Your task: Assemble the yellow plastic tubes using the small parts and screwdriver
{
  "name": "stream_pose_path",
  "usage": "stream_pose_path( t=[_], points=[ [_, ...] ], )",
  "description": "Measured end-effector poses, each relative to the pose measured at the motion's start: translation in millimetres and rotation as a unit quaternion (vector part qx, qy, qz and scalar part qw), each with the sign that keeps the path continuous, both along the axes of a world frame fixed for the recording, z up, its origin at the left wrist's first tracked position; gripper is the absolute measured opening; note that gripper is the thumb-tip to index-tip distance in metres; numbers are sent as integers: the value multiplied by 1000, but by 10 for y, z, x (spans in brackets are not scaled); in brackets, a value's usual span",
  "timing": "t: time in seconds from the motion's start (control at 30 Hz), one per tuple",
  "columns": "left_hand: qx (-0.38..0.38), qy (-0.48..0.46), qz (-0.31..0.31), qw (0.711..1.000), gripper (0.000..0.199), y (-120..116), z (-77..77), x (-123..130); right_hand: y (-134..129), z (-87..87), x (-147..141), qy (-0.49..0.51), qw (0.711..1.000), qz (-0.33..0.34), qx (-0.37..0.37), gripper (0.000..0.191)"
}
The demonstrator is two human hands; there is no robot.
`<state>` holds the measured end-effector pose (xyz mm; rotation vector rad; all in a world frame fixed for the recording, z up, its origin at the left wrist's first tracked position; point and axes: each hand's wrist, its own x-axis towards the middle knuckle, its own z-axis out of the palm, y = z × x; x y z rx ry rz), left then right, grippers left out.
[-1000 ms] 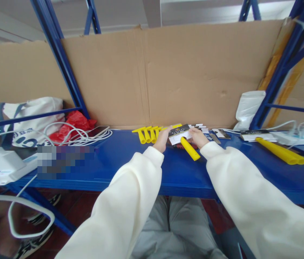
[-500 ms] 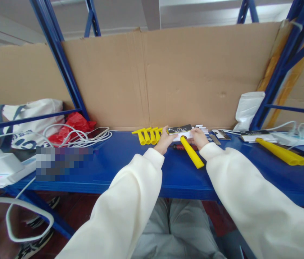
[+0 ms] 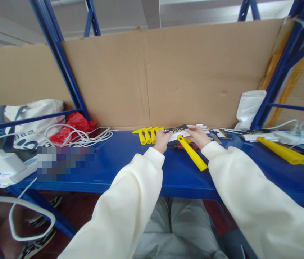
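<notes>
A black and white printed card (image 3: pixel 178 129) is between my two hands, over the blue table. My left hand (image 3: pixel 162 141) is closed on the card's left end, thumb on top. At the other end my right hand (image 3: pixel 198 136) pinches the card's right edge. A yellow tapered plastic handle (image 3: pixel 193 154) slants from under the card towards the front right; its narrow end, with a hole, meets the white part of the card. Whether it is fixed to the card I cannot tell. Below the hands lies a red and black tool (image 3: pixel 179 146), partly hidden.
Several yellow T-shaped pieces (image 3: pixel 148 136) lie in a row left of my hands. White strips (image 3: pixel 202 127) and a small card (image 3: pixel 222 133) lie to the right. Further right are more yellow handles (image 3: pixel 284 153) beside a card stack (image 3: pixel 259 135). White cables (image 3: pixel 87 139) coil at left.
The card has shifted slightly left and tilted flatter. The yellow handle's wide end has swung a little to the right, and its holed narrow end now shows more.
</notes>
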<state>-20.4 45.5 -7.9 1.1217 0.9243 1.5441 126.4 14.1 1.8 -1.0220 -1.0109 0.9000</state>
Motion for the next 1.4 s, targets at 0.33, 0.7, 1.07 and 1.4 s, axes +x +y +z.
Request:
stream_pose_path(
  t=[0.33, 0.7, 1.07, 1.4],
  points=[
    [1, -23, 152, 988, 39, 89, -7, -42, -55, -62, 59, -104, 993, 51, -32, 65],
    [7, -72, 186, 980, 57, 64, 14, -36, -195, -42, -74, -431, 893, 111, 60, 35],
    [-15, -93, 147, 985, 55, 33, 59, -56, -388, 88, -186, -557, 824, 65, 80, 48],
    [-66, -207, 5, 976, 51, -154, 222, -71, -337, 651, 652, -646, 761, -49, 25, 37]
  ],
)
